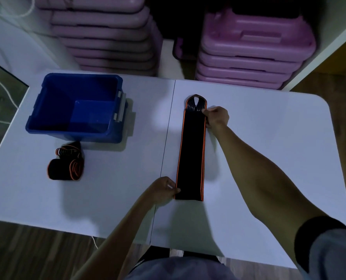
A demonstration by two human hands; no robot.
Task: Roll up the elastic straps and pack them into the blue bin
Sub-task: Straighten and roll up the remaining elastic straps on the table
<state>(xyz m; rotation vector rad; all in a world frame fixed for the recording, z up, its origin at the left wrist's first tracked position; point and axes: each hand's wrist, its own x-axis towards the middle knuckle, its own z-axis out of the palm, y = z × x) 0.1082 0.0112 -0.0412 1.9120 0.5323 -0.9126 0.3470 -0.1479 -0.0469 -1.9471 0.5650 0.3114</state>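
Black elastic w/ orange edging: one strap is lying flat and stretched out on the table, well to the right of the blue bin and not touching it. The left hand is pinching the strap's near left corner between thumb and curled fingers. The right hand is pinching the right edge just short of the looped far end, fingers bunched together.

Step in hand, prob.: straightening this strap out before rolling. No turn is showing at either end yet, and the bin is looking empty, so the job is sitting near its start. A second strap is lying in a loose, half-coiled bundle just in front of the bin, on the person's side, w/ no hand on it.

Orientation: the flat strap's long axis is running away from the person, approx. parallel to the bin's right wall, w/ the far end leaning slightly further from the bin. The loop end is pointing away, toward the purple cases stacked beyond the bin. The square-cut end is facing the person.

Next move is calling for both hands at one end, tucking it over tight and rolling along that axis w/ the orange edges kept lined up. Elastic is likely wanting to spring open, so the finished roll is needing a firm grip while it is going across to the bin.
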